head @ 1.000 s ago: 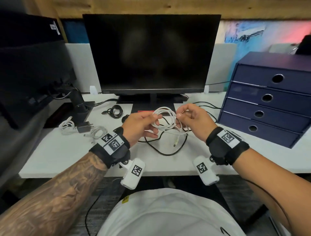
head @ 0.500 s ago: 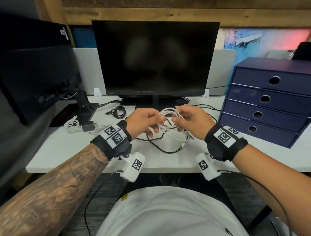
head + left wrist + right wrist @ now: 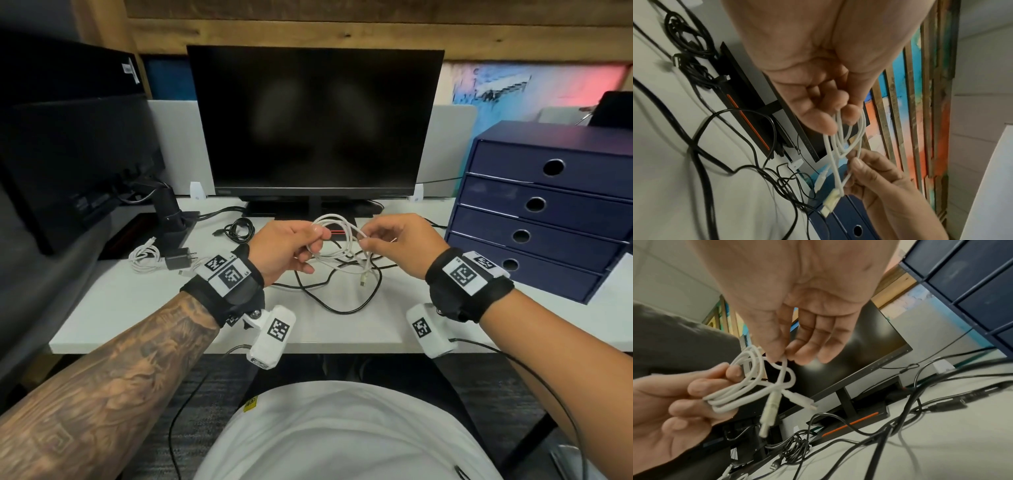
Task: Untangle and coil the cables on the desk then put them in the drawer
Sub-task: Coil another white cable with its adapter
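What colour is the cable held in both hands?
White. The cable shows best in the right wrist view.

The white cable [image 3: 337, 240] has a smooth, slightly glossy plastic sheath, and its plugs [image 3: 767, 415] look like pale translucent plastic. The black cable [image 3: 342, 301] on the desk [image 3: 144, 308] is matt rubbery plastic. The desk top is smooth matt white laminate. The monitor [image 3: 315, 120] screen is dark and faintly glossy. The drawer unit [image 3: 548, 212] at the right edge looks like matt navy board. Rough wooden planks [image 3: 342, 31] run behind.
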